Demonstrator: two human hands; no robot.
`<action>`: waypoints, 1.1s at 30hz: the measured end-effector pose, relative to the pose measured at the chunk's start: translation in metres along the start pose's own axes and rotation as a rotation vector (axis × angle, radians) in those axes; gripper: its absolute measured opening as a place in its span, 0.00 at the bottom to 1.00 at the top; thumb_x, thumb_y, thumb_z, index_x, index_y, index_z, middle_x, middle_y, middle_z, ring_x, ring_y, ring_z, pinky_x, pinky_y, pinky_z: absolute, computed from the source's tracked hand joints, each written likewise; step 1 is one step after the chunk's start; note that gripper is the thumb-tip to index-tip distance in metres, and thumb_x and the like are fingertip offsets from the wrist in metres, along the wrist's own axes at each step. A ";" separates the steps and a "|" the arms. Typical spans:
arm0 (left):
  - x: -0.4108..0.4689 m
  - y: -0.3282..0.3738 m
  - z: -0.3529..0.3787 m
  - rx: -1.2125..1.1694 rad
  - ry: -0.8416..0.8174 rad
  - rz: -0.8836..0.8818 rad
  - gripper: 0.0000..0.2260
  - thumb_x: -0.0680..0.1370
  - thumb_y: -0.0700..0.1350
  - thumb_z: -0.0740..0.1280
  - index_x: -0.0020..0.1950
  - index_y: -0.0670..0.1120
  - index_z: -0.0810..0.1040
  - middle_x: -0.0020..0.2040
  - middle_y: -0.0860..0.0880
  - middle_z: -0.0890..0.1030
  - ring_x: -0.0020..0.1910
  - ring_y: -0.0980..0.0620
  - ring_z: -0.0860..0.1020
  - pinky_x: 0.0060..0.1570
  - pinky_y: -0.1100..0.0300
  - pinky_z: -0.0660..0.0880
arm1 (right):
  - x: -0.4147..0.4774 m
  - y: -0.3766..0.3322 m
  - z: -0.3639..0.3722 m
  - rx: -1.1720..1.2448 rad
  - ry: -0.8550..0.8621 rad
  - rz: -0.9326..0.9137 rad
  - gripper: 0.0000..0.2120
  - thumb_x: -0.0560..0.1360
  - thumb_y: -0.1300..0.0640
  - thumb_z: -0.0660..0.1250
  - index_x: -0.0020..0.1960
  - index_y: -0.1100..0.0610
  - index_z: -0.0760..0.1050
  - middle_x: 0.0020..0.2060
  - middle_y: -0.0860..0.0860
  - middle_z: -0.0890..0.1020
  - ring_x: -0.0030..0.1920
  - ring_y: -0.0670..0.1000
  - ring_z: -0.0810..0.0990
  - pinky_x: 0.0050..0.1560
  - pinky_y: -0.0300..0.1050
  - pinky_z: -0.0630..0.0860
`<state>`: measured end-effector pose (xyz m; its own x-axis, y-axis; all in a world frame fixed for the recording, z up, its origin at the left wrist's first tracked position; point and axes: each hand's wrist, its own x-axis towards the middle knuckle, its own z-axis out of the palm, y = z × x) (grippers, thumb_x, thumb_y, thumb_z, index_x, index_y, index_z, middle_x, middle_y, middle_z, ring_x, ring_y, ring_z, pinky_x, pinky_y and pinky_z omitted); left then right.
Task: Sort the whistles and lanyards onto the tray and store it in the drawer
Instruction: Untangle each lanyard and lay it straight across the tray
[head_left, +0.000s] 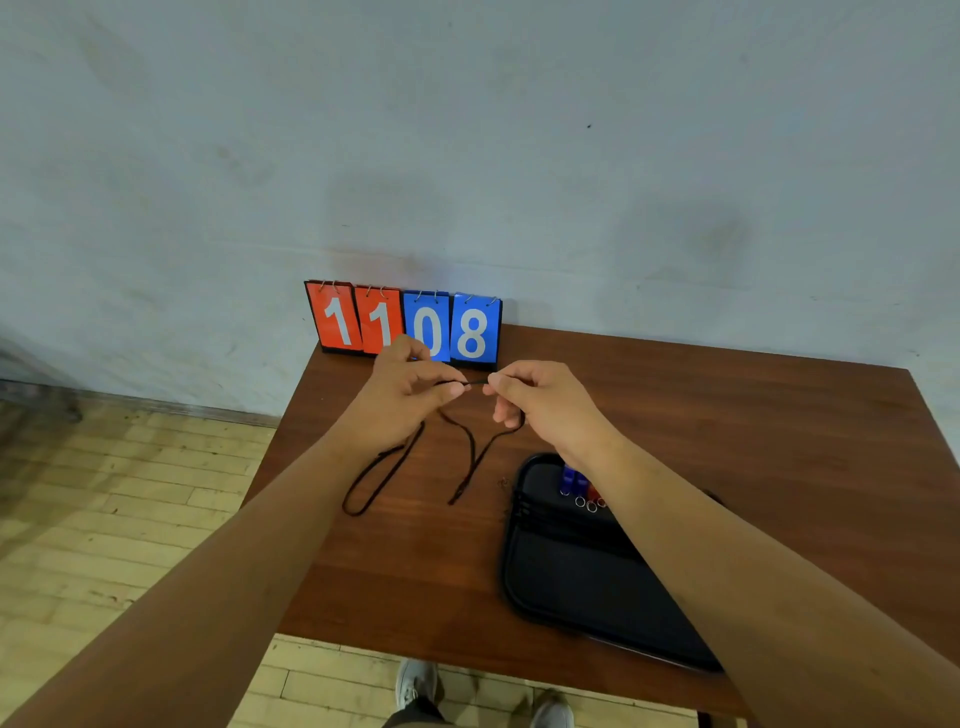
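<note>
A black lanyard (470, 447) is stretched between my two hands above the brown table (415, 571). My left hand (410, 384) pinches one part of the cord and my right hand (535, 395) pinches another, a short taut piece between them. Loose loops of the cord hang down and lie on the table at left and centre. A black tray (561, 577) sits at the right under my right forearm. On it lie blue and red whistles (576, 483) with small metal rings, plus dark lanyards along its left edge (524, 512).
A flip scoreboard (405, 325) reading 11 and 08 stands against the wall at the table's back edge. Wooden floor lies left of the table. My shoes (415, 686) show below the front edge. No drawer is visible.
</note>
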<state>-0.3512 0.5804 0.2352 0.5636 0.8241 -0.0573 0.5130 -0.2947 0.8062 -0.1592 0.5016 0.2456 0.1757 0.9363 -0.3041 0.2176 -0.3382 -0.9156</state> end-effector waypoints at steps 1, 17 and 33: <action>0.000 0.000 -0.001 0.039 0.004 0.019 0.06 0.79 0.49 0.69 0.54 0.58 0.83 0.51 0.56 0.71 0.53 0.60 0.72 0.55 0.67 0.66 | 0.000 0.002 0.001 -0.001 -0.004 0.008 0.09 0.82 0.54 0.65 0.50 0.55 0.83 0.35 0.49 0.84 0.36 0.45 0.82 0.43 0.40 0.79; 0.003 0.031 -0.018 -0.186 -0.129 0.001 0.03 0.84 0.43 0.61 0.57 0.49 0.71 0.40 0.47 0.86 0.39 0.51 0.82 0.48 0.54 0.76 | 0.004 -0.002 0.016 0.631 -0.127 -0.034 0.12 0.78 0.58 0.63 0.37 0.61 0.72 0.51 0.69 0.81 0.58 0.63 0.82 0.68 0.63 0.73; 0.007 0.008 -0.006 -0.098 0.027 -0.099 0.10 0.83 0.41 0.62 0.49 0.51 0.81 0.38 0.51 0.83 0.36 0.55 0.77 0.40 0.61 0.74 | -0.028 0.016 -0.035 -0.064 -0.053 0.037 0.07 0.81 0.55 0.67 0.52 0.53 0.85 0.26 0.46 0.71 0.26 0.44 0.64 0.30 0.38 0.63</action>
<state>-0.3470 0.5869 0.2447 0.4950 0.8599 -0.1244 0.4987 -0.1638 0.8512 -0.1271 0.4668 0.2489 0.1341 0.9262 -0.3525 0.2730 -0.3765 -0.8853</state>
